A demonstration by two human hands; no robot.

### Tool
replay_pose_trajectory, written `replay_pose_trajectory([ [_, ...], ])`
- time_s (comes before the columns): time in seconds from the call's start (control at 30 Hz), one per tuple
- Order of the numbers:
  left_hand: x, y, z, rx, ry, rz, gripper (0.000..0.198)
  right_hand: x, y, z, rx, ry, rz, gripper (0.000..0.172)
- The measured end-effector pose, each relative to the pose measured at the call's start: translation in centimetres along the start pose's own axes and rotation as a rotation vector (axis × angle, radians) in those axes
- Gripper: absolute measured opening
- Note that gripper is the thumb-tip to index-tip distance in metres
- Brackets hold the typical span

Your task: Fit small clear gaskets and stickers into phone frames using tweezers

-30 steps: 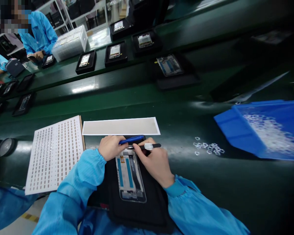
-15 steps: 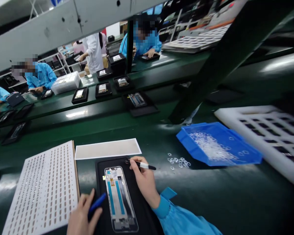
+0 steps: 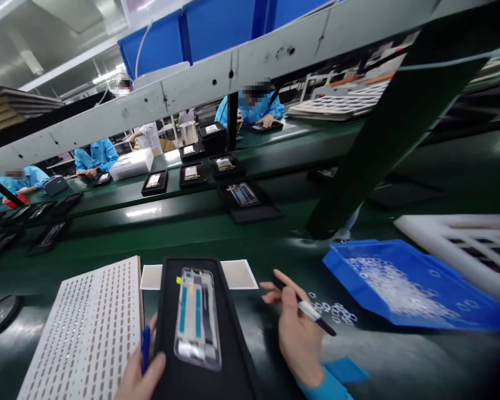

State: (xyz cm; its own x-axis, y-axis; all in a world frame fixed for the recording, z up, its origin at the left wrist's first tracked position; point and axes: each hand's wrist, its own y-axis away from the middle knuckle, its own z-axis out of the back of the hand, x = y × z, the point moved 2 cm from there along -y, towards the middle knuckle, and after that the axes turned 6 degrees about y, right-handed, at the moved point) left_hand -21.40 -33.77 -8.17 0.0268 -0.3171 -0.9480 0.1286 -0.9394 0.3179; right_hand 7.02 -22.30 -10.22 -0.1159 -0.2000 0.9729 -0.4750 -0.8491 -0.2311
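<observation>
A black tray [image 3: 237, 355] with a phone frame [image 3: 197, 319] lying in it is raised and tilted in front of me. My left hand [image 3: 139, 369] grips the tray's left edge and also has a blue pen-like tool [image 3: 145, 349] between its fingers. To the right of the tray, my right hand [image 3: 298, 328] holds a black-and-white pen-like tool [image 3: 310, 311], apart from the tray. Small clear rings [image 3: 337, 312] lie on the table just beyond that hand. Behind the tray is a pale rectangular sheet [image 3: 239, 274], its middle hidden.
A blue bin [image 3: 420, 319] of clear rings stands at the right, near a white slotted tray [image 3: 454, 225]. A perforated white board [image 3: 87, 328] lies at the left. A dark green post [image 3: 375, 144] rises ahead. People in blue work beyond the conveyor.
The black tray has been taken hold of by my left hand and lifted, now covering part of the pale sheet. My right hand has moved right, away from the tray. The view has shifted.
</observation>
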Motion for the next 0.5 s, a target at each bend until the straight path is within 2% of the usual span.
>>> replay_pose_trajectory([
  [0.07,-3.0,-2.9,0.4,-0.081,-0.001,-0.020,0.077,-0.1,-0.4,0.1,0.080,0.047,0.048,0.051],
  [0.2,-8.3,-11.5,0.6,-0.193,-0.075,-0.046,0.068,-1.6,0.0,-0.9,0.391,0.152,0.198,0.040],
  [0.27,-10.2,-15.6,0.9,-0.326,-0.131,-0.043,0.056,-2.3,0.3,-1.6,0.484,0.216,0.299,0.035],
  [0.37,-12.2,-19.4,1.3,-0.405,-0.183,-0.033,0.049,-2.5,0.6,-2.3,0.507,0.332,0.393,0.037],
  [0.5,-12.9,-22.0,3.3,-0.360,-0.274,-0.002,0.049,-1.8,0.9,-2.9,0.495,0.465,0.424,0.039],
])
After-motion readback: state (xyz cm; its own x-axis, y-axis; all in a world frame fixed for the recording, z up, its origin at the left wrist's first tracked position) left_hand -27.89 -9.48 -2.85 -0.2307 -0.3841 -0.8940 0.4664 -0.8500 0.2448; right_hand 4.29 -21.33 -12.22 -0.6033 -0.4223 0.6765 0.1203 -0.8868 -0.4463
